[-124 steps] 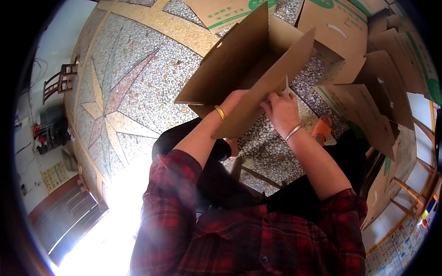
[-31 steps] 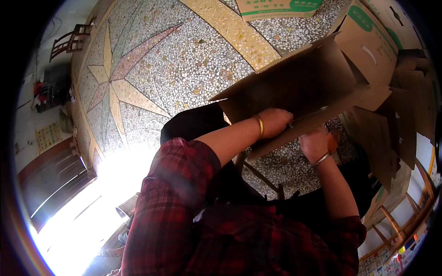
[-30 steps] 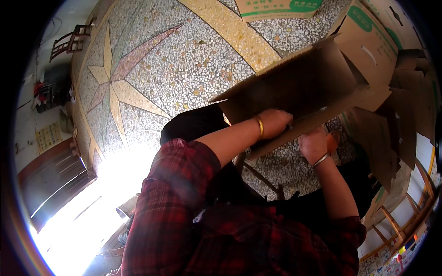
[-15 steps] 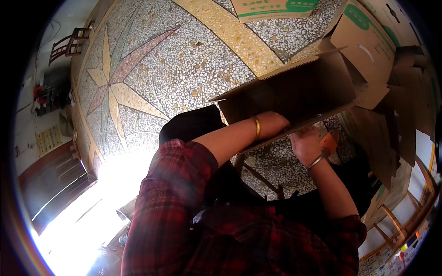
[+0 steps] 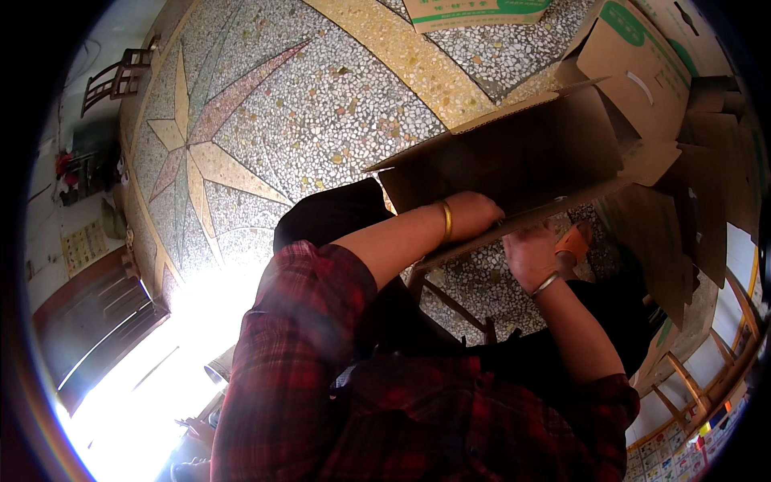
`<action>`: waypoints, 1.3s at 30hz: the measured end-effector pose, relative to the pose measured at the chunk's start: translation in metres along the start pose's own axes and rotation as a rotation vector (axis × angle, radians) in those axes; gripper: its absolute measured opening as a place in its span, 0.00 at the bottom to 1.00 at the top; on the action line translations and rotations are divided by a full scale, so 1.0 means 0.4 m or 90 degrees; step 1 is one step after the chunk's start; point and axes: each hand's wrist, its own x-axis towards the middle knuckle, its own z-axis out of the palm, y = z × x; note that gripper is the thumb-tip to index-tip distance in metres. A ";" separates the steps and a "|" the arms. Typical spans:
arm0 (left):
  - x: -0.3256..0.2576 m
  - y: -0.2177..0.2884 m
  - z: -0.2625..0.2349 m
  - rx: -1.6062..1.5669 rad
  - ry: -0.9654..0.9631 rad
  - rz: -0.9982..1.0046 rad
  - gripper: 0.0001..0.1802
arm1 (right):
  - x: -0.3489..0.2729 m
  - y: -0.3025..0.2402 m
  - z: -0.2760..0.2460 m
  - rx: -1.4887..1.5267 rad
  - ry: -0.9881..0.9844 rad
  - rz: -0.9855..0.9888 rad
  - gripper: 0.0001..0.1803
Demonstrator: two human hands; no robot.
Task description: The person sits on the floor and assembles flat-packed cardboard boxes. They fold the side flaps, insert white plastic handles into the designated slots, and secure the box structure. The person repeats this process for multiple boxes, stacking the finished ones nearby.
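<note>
An open brown cardboard box [image 5: 554, 128] lies in front of me, tilted, with its dark inside showing. Just inside its near wall is my left hand [image 5: 475, 214], wearing a gold bangle, with its fingers curled in against the cardboard. My right hand [image 5: 530, 255], with a silvery bangle, is outside the same wall, its fingers bent up close under the edge. The two hands almost meet across this wall. Whatever their fingertips pinch is hidden or too small to make out. A small pale spot shows on the near wall, right of my hands.
Another box [image 5: 634, 80] with green print and a white handle stands at the far right, beside stacked flat cardboard [image 5: 707, 185]. A printed carton [image 5: 478, 14] lies at the top. Below the box are a wooden stool leg [image 5: 451, 312] and an orange shoe [image 5: 573, 242].
My right hand has shifted slightly left and turned a little at the near wall. My left hand stays in almost the same place, and the box has barely moved.
</note>
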 end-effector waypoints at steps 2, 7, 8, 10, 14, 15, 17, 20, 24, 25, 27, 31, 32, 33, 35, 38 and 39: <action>0.004 -0.002 -0.004 -0.035 -0.012 -0.016 0.15 | -0.003 -0.003 0.011 -0.006 -0.013 0.022 0.05; 0.006 0.008 -0.023 -0.054 -0.020 -0.009 0.15 | 0.003 -0.007 0.018 -0.042 -0.064 0.034 0.04; 0.005 0.009 -0.029 -0.056 -0.018 -0.008 0.15 | 0.007 -0.008 0.022 -0.034 -0.047 0.037 0.04; 0.002 0.005 -0.029 -0.061 -0.001 -0.001 0.14 | 0.011 -0.003 0.025 -0.035 -0.026 0.032 0.04; 0.016 0.033 -0.073 -0.031 -0.082 -0.107 0.13 | 0.024 0.010 -0.001 -0.069 -0.107 0.028 0.05; 0.014 0.034 -0.075 -0.053 -0.060 -0.093 0.12 | 0.028 0.011 -0.015 -0.077 -0.152 0.035 0.06; 0.002 0.033 -0.082 -0.093 -0.016 -0.066 0.12 | 0.014 0.032 -0.029 -0.023 -0.142 0.029 0.06; -0.009 0.034 -0.087 -0.070 -0.034 -0.041 0.12 | 0.012 0.045 -0.068 0.007 -0.202 0.128 0.08; -0.013 0.039 -0.079 -0.043 -0.063 -0.069 0.12 | -0.013 0.086 -0.082 -0.052 -0.179 0.090 0.08; -0.013 0.042 -0.082 -0.029 -0.072 -0.083 0.14 | -0.017 0.089 -0.084 -0.031 -0.171 0.112 0.09; -0.008 0.053 -0.087 -0.083 -0.052 -0.071 0.17 | -0.015 0.088 -0.102 0.007 -0.155 0.159 0.09; -0.003 0.115 -0.069 -0.366 -0.052 -0.034 0.33 | -0.031 0.102 -0.087 -0.033 -0.080 0.087 0.09; 0.000 0.123 -0.064 -0.396 -0.064 -0.032 0.36 | -0.037 0.106 -0.078 0.009 -0.074 0.115 0.09; 0.002 0.124 -0.067 -0.446 -0.079 -0.044 0.39 | -0.043 0.110 -0.074 0.051 -0.068 0.142 0.09; 0.003 0.123 -0.080 -0.545 -0.110 -0.070 0.45 | -0.037 0.102 -0.090 0.005 -0.093 0.102 0.09; -0.006 0.168 -0.065 -0.377 -0.109 0.001 0.53 | -0.043 0.105 -0.087 -0.061 -0.112 0.072 0.08; -0.003 0.180 -0.066 -0.409 -0.110 -0.022 0.52 | -0.049 0.110 -0.084 -0.083 -0.114 0.069 0.08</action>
